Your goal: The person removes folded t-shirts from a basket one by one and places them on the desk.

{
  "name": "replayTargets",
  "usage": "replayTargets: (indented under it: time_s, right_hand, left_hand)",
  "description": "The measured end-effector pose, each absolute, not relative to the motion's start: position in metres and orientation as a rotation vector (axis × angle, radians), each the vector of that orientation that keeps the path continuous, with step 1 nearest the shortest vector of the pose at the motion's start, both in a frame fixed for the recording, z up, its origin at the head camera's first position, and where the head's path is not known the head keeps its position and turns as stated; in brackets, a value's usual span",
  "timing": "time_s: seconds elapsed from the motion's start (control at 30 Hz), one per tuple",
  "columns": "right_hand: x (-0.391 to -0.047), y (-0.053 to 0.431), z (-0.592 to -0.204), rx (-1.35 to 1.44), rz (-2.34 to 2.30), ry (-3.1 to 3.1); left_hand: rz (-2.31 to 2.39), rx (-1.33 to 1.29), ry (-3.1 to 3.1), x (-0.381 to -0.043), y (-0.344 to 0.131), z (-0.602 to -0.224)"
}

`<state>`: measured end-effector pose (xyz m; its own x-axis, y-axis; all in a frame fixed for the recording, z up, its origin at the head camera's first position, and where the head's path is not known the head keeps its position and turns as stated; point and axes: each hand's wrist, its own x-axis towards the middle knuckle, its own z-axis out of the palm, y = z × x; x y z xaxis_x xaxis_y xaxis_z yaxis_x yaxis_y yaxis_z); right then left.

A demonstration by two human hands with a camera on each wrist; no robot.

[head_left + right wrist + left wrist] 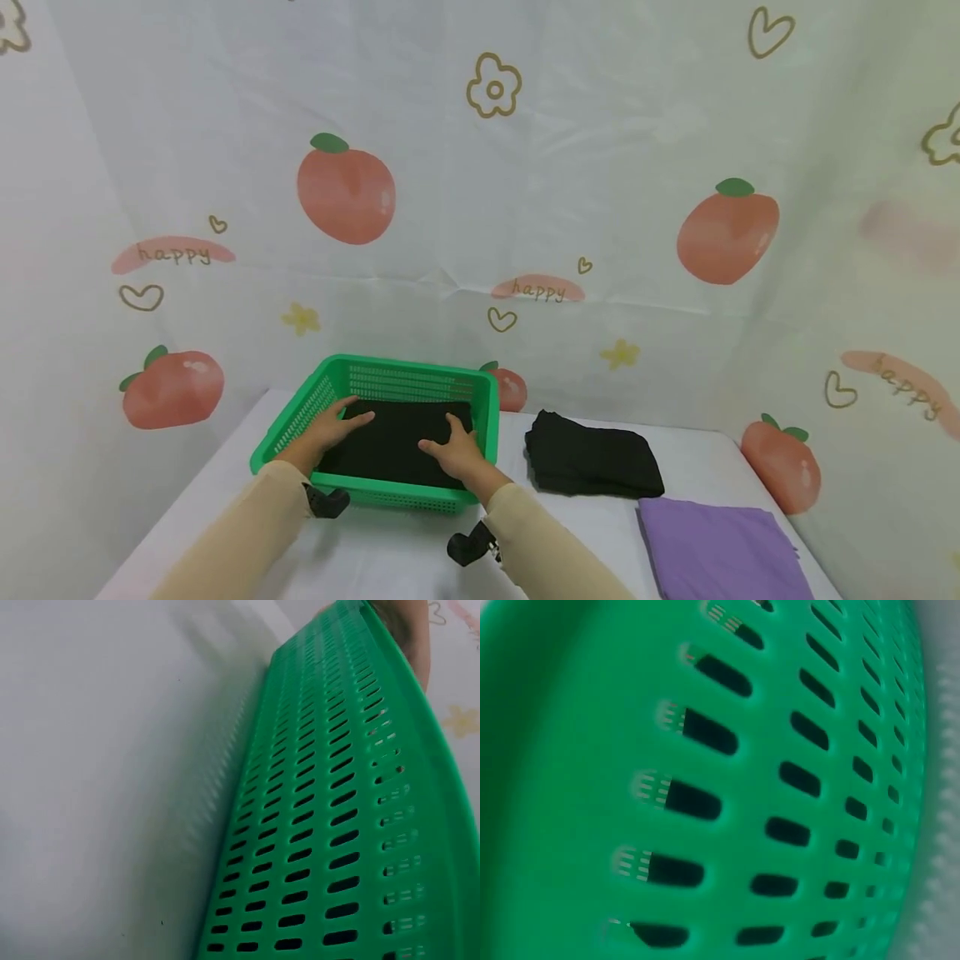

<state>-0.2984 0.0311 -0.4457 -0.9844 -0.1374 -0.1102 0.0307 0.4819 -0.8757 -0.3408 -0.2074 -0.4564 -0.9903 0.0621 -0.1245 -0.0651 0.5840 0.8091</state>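
Note:
A green perforated plastic basket (487, 400) stands on the white table, with a folded black cloth (397, 433) lying flat inside it. Over the cloth's left part is my left hand (330, 429), thumb and fingers spread apart. My right hand (457, 454) reaches over the front right of the same cloth, its fingers also spread. Whether either hand touches the cloth cannot be made out. Both wrist views are filled mostly by the basket's slotted outer wall (727, 772), and the right wrist view also shows its rim (442, 757).
To the right of the basket lies a folded black cloth stack (592, 458). Nearer, at the right table edge, is a folded purple cloth (727, 550). A white curtain (600, 125) printed with fruit hangs behind the table (405, 554).

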Motion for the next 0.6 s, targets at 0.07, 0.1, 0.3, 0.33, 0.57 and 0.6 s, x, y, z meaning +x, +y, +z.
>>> replayTargets:
  time_s: [0.07,0.1,0.3,0.33,0.57,0.6]
  right_hand:
    - [-0.299,0.032,-0.448,-0.067,-1.544,2.536]
    - [-0.3,0.032,-0.45,-0.059,-1.556,2.527]
    - [-0.305,0.031,-0.451,-0.042,-1.63,2.473]
    - [-0.305,0.031,-0.45,-0.036,-1.645,2.464]
    - [-0.309,0.029,-0.448,0.03,-1.723,2.4]
    - [-0.309,0.029,-0.447,0.037,-1.729,2.393]
  left_hand:
    - [1.361,0.004,2.649,-0.341,-0.205,-0.458]
    - [1.359,0.004,2.643,-0.341,-0.204,-0.459]
    - [1.315,0.004,2.666,-0.341,-0.201,-0.462]
    - [1.305,0.007,2.671,-0.341,-0.201,-0.461]
    - [1.281,-0.009,2.658,-0.341,-0.203,-0.458]
    - [1.281,-0.01,2.654,-0.341,-0.204,-0.458]
